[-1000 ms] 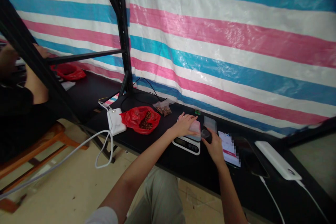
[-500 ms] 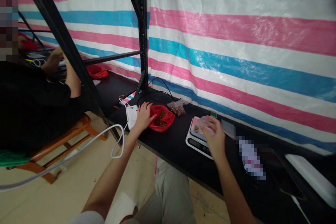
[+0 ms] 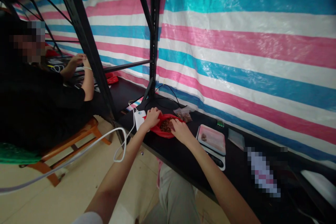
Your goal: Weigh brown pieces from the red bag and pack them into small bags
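A red plastic bag [image 3: 159,132] holding small brown pieces [image 3: 165,126] lies open on the black table [image 3: 183,150]. My left hand [image 3: 152,117] grips the bag's left rim with curled fingers. My right hand [image 3: 180,130] reaches into the bag from the right, fingers bent down among the brown pieces; whether it holds any is hidden. Right of the bag stands a white kitchen scale [image 3: 212,141] with a clear bag of a few brown pieces lying on its platform.
A small clear bag of brown pieces [image 3: 185,114] lies behind the red bag. A white charger [image 3: 139,117] with a cable sits at its left. An empty clear bag [image 3: 236,138], a phone and a white power bank [image 3: 319,183] lie rightward. A person in black sits at left on a wooden stool.
My left hand left the scale and took hold of the red bag's rim. My right hand moved from the scale into the red bag. The view swung left.
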{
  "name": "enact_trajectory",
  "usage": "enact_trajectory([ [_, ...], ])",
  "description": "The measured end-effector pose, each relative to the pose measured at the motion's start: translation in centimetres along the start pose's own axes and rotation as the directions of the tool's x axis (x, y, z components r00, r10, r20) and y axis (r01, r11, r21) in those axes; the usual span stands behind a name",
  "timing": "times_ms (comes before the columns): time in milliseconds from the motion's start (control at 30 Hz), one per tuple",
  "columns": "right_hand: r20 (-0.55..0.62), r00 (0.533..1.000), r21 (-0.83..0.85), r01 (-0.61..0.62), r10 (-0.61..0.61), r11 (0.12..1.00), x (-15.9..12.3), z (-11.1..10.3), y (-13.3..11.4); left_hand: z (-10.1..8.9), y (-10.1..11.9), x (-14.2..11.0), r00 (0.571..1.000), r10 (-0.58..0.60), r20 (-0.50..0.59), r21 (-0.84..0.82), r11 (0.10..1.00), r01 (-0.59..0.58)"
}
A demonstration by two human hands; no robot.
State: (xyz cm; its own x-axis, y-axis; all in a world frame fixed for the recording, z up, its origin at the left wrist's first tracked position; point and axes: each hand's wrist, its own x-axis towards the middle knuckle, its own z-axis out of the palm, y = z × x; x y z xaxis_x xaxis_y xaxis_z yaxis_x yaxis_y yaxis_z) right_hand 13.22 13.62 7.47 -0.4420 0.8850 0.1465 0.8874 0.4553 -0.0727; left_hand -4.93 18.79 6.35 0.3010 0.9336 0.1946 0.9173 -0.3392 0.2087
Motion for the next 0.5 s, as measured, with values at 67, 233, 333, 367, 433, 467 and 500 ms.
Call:
enact_trajectory([
  [67, 0.062, 0.998, -0.093, -0.008, 0.014, 0.996, -0.2, -0.5, 0.2, 0.0, 0.3, 0.5, 0.998, 0.018, 0.063, -0.056, 0.998, -0.015],
  [233, 0.143, 0.979, -0.244, -0.109, 0.146, 0.964, -0.3, -0.9, -0.4, 0.8, 1.2, 2.5, 0.980, 0.018, 0.200, -0.156, 0.988, 0.013],
  [333, 0.146, 0.970, -0.269, -0.149, 0.194, 0.951, -0.2, -0.7, -1.0, 1.4, 1.4, 3.6, 0.967, -0.037, 0.253, -0.182, 0.980, 0.085],
  [367, 0.150, 0.968, -0.273, -0.155, 0.201, 0.949, -0.2, -0.7, -1.2, 1.7, 1.4, 3.9, 0.961, -0.052, 0.271, -0.187, 0.977, 0.106],
  [433, 0.157, 0.965, -0.276, -0.160, 0.209, 0.948, -0.3, -0.7, -1.4, 2.0, 1.3, 4.2, 0.955, -0.052, 0.293, -0.206, 0.972, 0.116],
  [467, 0.161, 0.964, -0.276, -0.164, 0.213, 0.947, -0.3, -0.7, -1.5, 2.2, 1.3, 4.3, 0.954, -0.041, 0.295, -0.224, 0.968, 0.111],
  [500, 0.164, 0.962, -0.276, -0.168, 0.219, 0.946, -0.4, -0.8, -1.5, 2.4, 1.3, 4.3, 0.956, -0.028, 0.291, -0.246, 0.964, 0.103],
])
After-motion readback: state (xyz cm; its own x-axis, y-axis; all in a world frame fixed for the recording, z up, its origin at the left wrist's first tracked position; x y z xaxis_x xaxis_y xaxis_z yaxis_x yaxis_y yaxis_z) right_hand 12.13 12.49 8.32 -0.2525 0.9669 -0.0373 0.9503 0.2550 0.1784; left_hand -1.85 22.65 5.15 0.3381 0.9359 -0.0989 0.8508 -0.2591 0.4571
